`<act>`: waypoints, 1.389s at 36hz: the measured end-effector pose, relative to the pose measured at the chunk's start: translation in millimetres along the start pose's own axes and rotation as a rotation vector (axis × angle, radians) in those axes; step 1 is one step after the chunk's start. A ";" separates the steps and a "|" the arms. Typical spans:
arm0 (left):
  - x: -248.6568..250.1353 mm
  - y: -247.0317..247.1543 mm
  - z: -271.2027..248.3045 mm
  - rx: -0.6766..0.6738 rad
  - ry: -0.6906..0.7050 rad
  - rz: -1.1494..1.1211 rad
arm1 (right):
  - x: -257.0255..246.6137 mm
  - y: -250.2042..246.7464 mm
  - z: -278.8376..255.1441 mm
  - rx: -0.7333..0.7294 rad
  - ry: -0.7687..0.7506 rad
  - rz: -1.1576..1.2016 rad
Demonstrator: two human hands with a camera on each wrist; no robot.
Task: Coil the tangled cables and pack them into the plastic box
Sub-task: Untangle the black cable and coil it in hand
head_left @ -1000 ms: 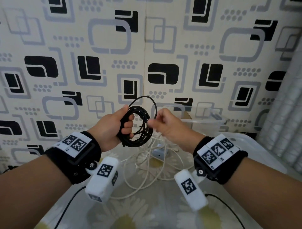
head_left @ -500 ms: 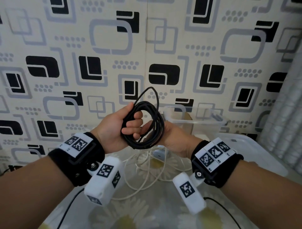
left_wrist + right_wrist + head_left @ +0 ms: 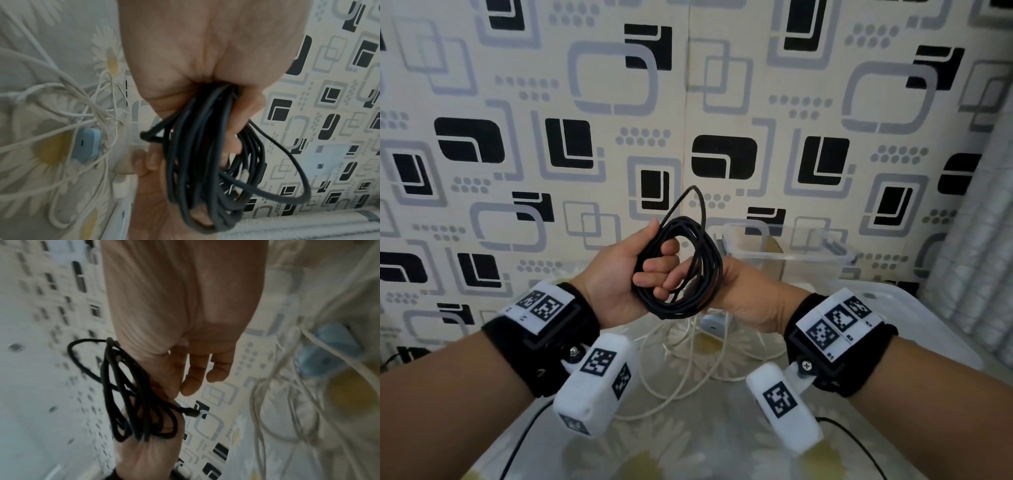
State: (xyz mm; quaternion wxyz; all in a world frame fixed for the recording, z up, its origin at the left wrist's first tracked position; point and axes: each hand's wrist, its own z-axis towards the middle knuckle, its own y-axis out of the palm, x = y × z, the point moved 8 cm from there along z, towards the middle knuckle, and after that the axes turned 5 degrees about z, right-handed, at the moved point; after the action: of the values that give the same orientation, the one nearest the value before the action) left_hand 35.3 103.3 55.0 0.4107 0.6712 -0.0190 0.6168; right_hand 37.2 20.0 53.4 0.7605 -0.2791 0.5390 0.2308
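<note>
A coil of black cable (image 3: 698,270) is raised above the table, and my left hand (image 3: 650,270) grips one side of it with the fingers curled round the strands. One loose loop sticks up above the coil. My right hand (image 3: 743,294) sits behind and under the coil. In the right wrist view its thumb and forefinger pinch the black cable (image 3: 131,394) near the plug end (image 3: 190,412), while the other fingers hang relaxed. The clear plastic box (image 3: 787,253) stands just behind the hands, by the wall. Tangled white cables (image 3: 688,359) lie on the table below.
A pale blue charger (image 3: 714,325) lies among the white cables on the flower-print tablecloth (image 3: 688,445). A translucent lid (image 3: 928,318) rests at the right. Patterned wall close behind, curtain at far right. Thin black leads run from the wrist cameras.
Both hands lifted the black coil a little. My right hand moved left from beside the coil to behind and under it. The loose loop now stands taller.
</note>
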 end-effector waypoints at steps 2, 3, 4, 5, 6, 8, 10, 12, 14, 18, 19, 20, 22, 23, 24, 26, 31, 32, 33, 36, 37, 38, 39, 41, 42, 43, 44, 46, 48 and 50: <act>-2.1 -0.7 0.1 -0.012 -0.010 -0.016 | -4.9 -3.6 0.5 0.006 -0.001 -0.059; -2.0 -1.3 0.3 -0.008 -0.011 -0.021 | -6.9 -4.6 0.5 0.009 -0.004 -0.083; -1.5 -1.7 0.6 -0.003 -0.010 -0.022 | -8.3 -4.1 0.5 0.001 -0.006 -0.107; -1.2 -0.8 1.1 -0.003 -0.010 -0.023 | -9.6 -2.9 0.3 -0.006 -0.004 -0.116; -0.6 0.5 1.3 -0.004 -0.008 -0.023 | -12.1 -0.8 0.5 -0.017 -0.011 -0.113; 0.5 0.6 1.0 -0.004 -0.005 -0.027 | -11.8 -0.4 2.4 -0.020 0.016 -0.004; 0.9 1.9 0.7 -0.013 -0.006 -0.033 | -11.0 -1.0 4.6 -0.016 0.045 0.005; 0.8 2.7 0.6 -0.014 -0.007 -0.034 | -11.8 1.4 4.4 -0.035 0.044 -0.041; 0.6 2.2 0.0 -0.005 -0.007 -0.034 | -11.8 5.9 2.0 -0.082 0.069 -0.034; 0.6 -1.9 -1.7 0.043 0.005 0.007 | -9.2 -1.3 3.5 -0.027 0.083 -0.376; 1.2 -2.1 -2.2 0.046 0.006 0.015 | -5.2 -2.9 4.5 -0.024 0.102 -0.499; 2.6 -2.3 -2.9 0.046 0.009 0.021 | 0.3 -7.4 4.8 -0.022 0.137 -0.639; 7.9 -2.5 -4.8 0.045 0.025 0.028 | 10.9 -25.9 0.2 0.027 0.244 -0.876; 11.2 -3.4 -5.8 0.051 0.036 0.035 | 13.8 -35.7 -3.2 0.058 0.272 -0.913; 14.4 -4.7 -7.0 0.060 0.046 0.048 | 15.0 -45.7 -6.6 0.086 0.276 -0.929; 18.8 -8.2 -9.3 0.089 0.057 0.085 | 14.0 -65.2 -12.2 0.156 0.276 -0.930; 25.6 -14.2 -13.1 0.143 0.080 0.175 | 12.3 -82.8 -13.6 0.120 0.343 -1.090; 27.8 -14.1 -13.5 0.146 0.088 0.192 | 12.7 -83.5 -13.1 0.098 0.353 -1.136; 30.5 -13.4 -13.9 0.148 0.098 0.208 | 13.3 -83.8 -13.2 0.081 0.363 -1.179; 39.9 -13.0 -15.7 0.164 0.130 0.246 | 10.7 -87.7 -14.8 0.073 0.368 -1.281; 42.7 -13.7 -16.7 0.173 0.140 0.256 | 8.5 -89.4 -15.0 0.082 0.365 -1.303; 45.1 -14.4 -17.4 0.182 0.150 0.265 | 5.8 -90.9 -14.6 0.093 0.367 -1.321; 47.0 -14.7 -18.0 0.189 0.159 0.273 | 3.3 -91.3 -14.3 0.098 0.372 -1.338; 49.3 -13.5 -18.5 0.189 0.171 0.290 | 0.7 -88.8 -13.9 0.074 0.394 -1.327; 50.7 -12.1 -19.1 0.185 0.178 0.292 | 1.4 -86.8 -14.1 0.046 0.408 -1.284; 52.2 -10.5 -19.7 0.179 0.184 0.290 | 1.8 -83.9 -14.9 0.020 0.415 -1.222; 53.9 -9.0 -20.5 0.175 0.192 0.287 | 2.3 -81.4 -16.8 0.001 0.420 -1.145; 57.9 -7.7 -22.3 0.179 0.209 0.285 | 2.4 -75.0 -21.4 -0.033 0.430 -0.932; 59.8 -6.7 -23.0 0.176 0.216 0.280 | 0.8 -63.1 -23.1 -0.070 0.414 -0.720; 59.1 -5.1 -21.8 0.169 0.214 0.279 | -1.7 -52.5 -20.6 -0.083 0.375 -0.568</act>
State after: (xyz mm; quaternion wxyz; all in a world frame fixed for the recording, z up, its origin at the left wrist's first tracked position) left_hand 34.5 147.7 100.0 0.2632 0.6248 -0.0166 0.7349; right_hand 56.6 -32.7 58.8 0.6699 -0.4865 0.5603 -0.0239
